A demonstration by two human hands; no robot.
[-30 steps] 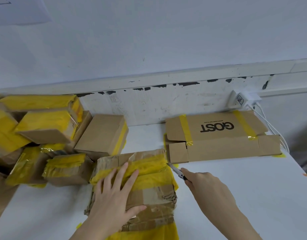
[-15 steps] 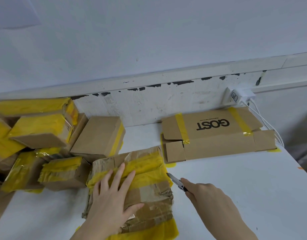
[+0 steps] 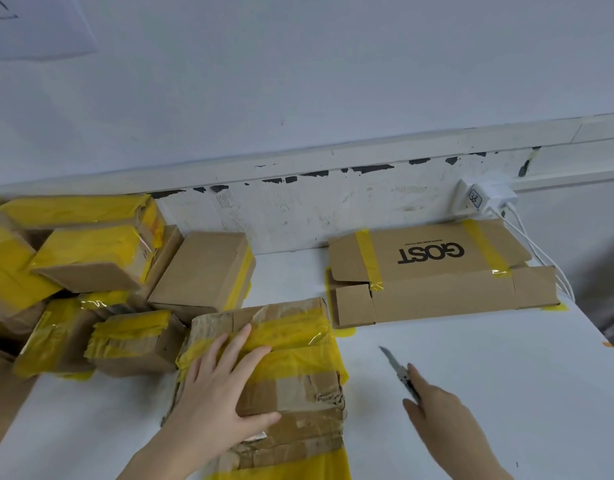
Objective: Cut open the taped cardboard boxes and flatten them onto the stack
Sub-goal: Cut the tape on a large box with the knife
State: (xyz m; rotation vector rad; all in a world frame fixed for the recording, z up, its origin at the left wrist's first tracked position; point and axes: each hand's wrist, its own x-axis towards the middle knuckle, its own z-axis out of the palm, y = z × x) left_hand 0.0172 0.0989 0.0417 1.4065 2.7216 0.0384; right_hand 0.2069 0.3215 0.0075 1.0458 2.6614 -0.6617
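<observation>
Yellow tape wraps the crumpled cardboard box (image 3: 264, 372) at the near middle of the white table (image 3: 489, 358), and that box is the one being worked. Change since a moment ago: the utility knife (image 3: 400, 374) was at the box's right edge; now it has pulled off to the right and sits well apart from it, over bare table. Right hand (image 3: 444, 424) grips the knife handle, fingers curled round it, blade out and pointing away and slightly left, toward the wall. Left hand (image 3: 218, 396) lies flat on the box top, fingers straight and spread, pressing it down, thumb along the near side.

My read: one cut pass on the right side just ended, or the knife is resetting for another seam. Box not yet flattened; tape bands look intact across the top.

Box long axis runs near-to-far, tilted a little, far end toward the wall. Flattened GOST box (image 3: 437, 275) lies at the far right against the wall — that is the stack, long axis left-right. Uncut taped boxes (image 3: 90, 271) are piled at the far left.
</observation>
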